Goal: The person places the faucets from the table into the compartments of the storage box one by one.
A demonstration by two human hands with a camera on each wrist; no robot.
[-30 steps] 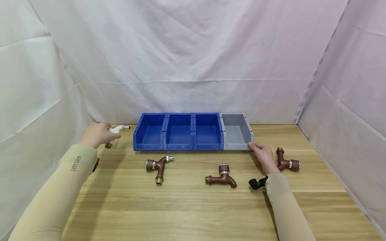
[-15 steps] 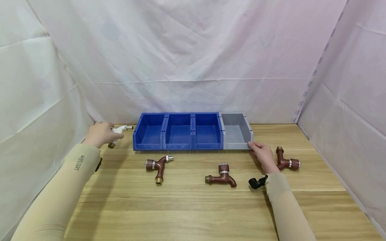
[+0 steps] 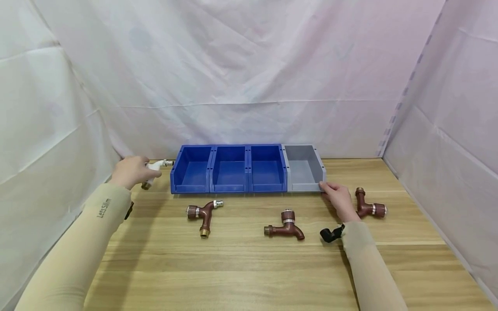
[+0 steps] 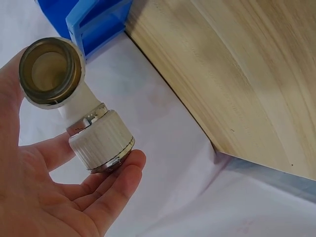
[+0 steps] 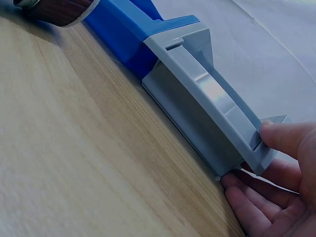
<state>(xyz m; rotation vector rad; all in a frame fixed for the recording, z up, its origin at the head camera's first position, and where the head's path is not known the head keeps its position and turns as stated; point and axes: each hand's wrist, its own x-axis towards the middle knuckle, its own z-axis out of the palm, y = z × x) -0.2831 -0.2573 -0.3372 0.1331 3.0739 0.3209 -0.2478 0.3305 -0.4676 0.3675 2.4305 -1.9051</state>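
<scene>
Two hands working: your left hand (image 3: pixel 128 171) is gripping the white tap (image 3: pixel 154 166) just left of the blue bins (image 3: pixel 229 170); your right hand (image 3: pixel 339 199) is pinching the grey bin (image 3: pixel 305 169) at its front corner.

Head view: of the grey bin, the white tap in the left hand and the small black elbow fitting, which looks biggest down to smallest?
1. Grey bin.
2. White tap, partly hidden in the left hand.
3. Black elbow fitting, though it lies nearer the camera and a sleeve partly covers it.
</scene>
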